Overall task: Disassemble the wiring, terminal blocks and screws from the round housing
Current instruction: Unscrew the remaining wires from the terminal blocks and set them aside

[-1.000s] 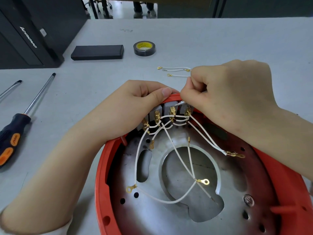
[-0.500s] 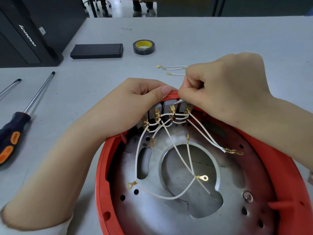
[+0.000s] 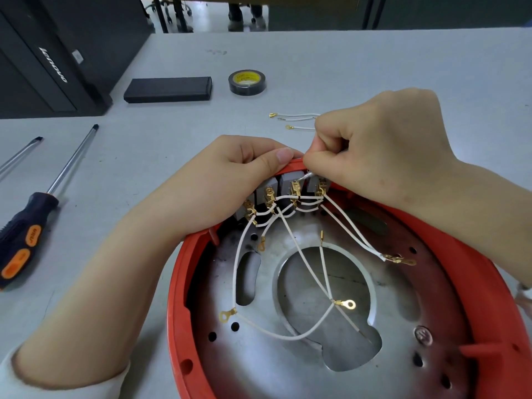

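housing: round red housing [image 3: 184,272] w/ metal plate inside, at near edge of tabletop [image 3: 374,67], partly cut off by frame bottom.
loose ends: several white wires [image 3: 302,263] w/ gold ring lugs lie free across plate; far ends still plugged into blocks. Judged: lugs already unscrewed, wires not yet out.
terminal blocks: row of 4 grey terminal blocks [image 3: 288,180] at housing's far rim, still seated, short jumper loops still linking them.
left hand: left hand [image 3: 230,180] over far-left rim, thumb along rim, fingers curled down behind it; grip steadies housing.
right hand: right hand [image 3: 383,156] clenched, fingertips pinching a white wire just above right-most block, prob pulling its connector.
done pile: 3 short removed wires [image 3: 299,120] on tabletop just beyond hands.
screws: one screw head [image 3: 422,335] still in plate, near right.
tools: screwdrivers [image 3: 31,214] at left edge, idle; tape roll [image 3: 247,82] and black box [image 3: 168,89] toward far left.
progress: est. under half; most wiring, all blocks remain.
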`<state>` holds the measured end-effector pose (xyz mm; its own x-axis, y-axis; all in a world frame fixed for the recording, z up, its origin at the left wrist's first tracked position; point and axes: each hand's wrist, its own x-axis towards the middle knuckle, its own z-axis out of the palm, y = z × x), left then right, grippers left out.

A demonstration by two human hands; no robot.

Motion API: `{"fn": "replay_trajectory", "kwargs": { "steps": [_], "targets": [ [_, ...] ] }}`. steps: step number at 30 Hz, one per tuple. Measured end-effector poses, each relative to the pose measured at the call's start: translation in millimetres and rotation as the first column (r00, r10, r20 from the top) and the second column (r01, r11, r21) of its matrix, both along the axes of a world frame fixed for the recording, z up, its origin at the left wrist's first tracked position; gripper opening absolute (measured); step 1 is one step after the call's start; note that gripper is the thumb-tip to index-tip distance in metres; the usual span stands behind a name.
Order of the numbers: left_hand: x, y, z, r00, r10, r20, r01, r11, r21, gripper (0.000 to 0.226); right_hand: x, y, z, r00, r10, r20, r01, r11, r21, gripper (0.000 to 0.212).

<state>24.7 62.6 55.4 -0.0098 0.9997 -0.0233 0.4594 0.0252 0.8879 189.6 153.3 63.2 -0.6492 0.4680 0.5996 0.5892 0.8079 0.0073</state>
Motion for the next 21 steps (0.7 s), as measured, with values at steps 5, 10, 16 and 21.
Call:
{"fn": "replay_trajectory", "kwargs": {
  "steps": [5,10,16,21],
  "targets": [
    [0.1,-0.6,-0.2,1.0,0.013,-0.013,-0.013,1.0,0.002,0.025,1.2,-2.9,-2.9,0.997,-0.011,-0.081,0.014,0.999,0.041,0.029],
    [-0.1,0.1,-0.2,0.999,0.023,-0.034,-0.023,1.0,0.018,0.024,-2.9,-3.7,0.0,0.999,0.036,-0.03,-0.034,0.998,0.059,0.03],
    [-0.3,-0.4,0.2,0.999,0.018,-0.05,-0.018,1.0,0.011,0.025,-2.7,-4.7,1.0,0.999,0.05,0.003,-0.05,0.999,0.019,0.028],
    [0.0,-0.6,0.6,0.999,0.01,-0.036,-0.01,1.0,0.009,0.025,-2.7,-4.2,2.3,0.999,0.032,0.021,-0.031,0.999,-0.006,0.026]
  ]
}}
